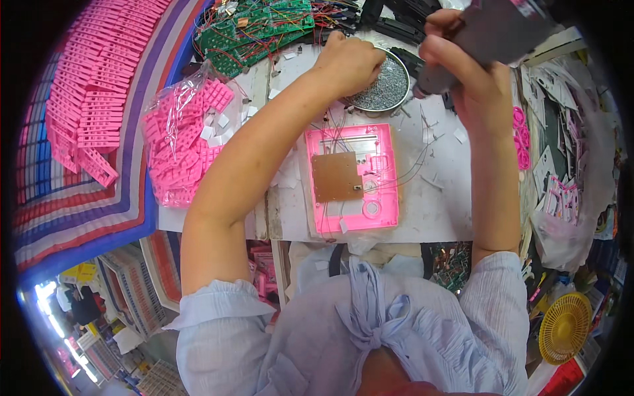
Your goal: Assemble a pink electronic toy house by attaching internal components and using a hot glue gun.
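Observation:
At the far middle of the table stands a round metal bowl (409,83) full of small silvery screws (386,87). Over its left side is my left hand (351,63), fingers bent together at the screws; their tips are hidden. My right hand (465,66) grips a dark power screwdriver (495,36), raised to the right of the bowl, its nose toward the table. Nearer to me lies an open pink plastic casing (389,208). A brown circuit board (337,177) sits inside it, with thin wires running out over the edges.
Green circuit boards (264,30) with tangled wires lie at the back left. A clear bag of pink keypad parts (178,142) is left of my arm, beyond it stacked pink frames (102,99). Black parts (396,30) lie behind the bowl. A yellow basket-like object (565,328) is lower right.

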`<state>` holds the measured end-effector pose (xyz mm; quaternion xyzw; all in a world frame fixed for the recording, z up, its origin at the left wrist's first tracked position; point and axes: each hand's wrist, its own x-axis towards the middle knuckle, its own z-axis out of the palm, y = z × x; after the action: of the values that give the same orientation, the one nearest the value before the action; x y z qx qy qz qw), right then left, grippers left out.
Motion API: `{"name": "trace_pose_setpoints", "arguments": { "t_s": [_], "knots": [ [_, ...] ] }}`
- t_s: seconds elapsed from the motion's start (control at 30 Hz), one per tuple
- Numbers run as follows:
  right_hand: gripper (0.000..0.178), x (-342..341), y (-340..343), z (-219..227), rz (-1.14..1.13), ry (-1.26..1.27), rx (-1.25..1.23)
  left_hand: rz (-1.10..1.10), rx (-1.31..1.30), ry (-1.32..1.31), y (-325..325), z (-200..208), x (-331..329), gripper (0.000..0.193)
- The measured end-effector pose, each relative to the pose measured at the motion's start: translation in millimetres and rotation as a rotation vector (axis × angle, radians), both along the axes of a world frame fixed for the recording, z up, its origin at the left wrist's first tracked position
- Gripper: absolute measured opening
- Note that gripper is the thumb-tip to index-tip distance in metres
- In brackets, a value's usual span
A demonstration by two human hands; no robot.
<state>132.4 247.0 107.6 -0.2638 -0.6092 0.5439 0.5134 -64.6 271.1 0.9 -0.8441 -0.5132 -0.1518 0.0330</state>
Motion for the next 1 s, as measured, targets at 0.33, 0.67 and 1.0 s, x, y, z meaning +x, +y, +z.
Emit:
{"name": "trace_pose_setpoints", "arguments": {
  "t_s": [0.33,0.67,1.0],
  "knots": [
    [0.028,-8.0,-14.6,-5.2,0.12,0.07,-0.041,0.033,-0.013,-0.369,-24.3,20.2,-10.5,0.013],
    [0.026,-14.3,-98.3,5.1,0.436,0.337,-0.011,0.085,-0.162,-0.823,-212.8,29.3,12.4,0.012],
    [0.027,-11.4,-100.8,-4.5,0.5,0.446,-0.078,0.051,0.053,-0.616,-211.6,27.5,15.8,0.017]
  ]
}}
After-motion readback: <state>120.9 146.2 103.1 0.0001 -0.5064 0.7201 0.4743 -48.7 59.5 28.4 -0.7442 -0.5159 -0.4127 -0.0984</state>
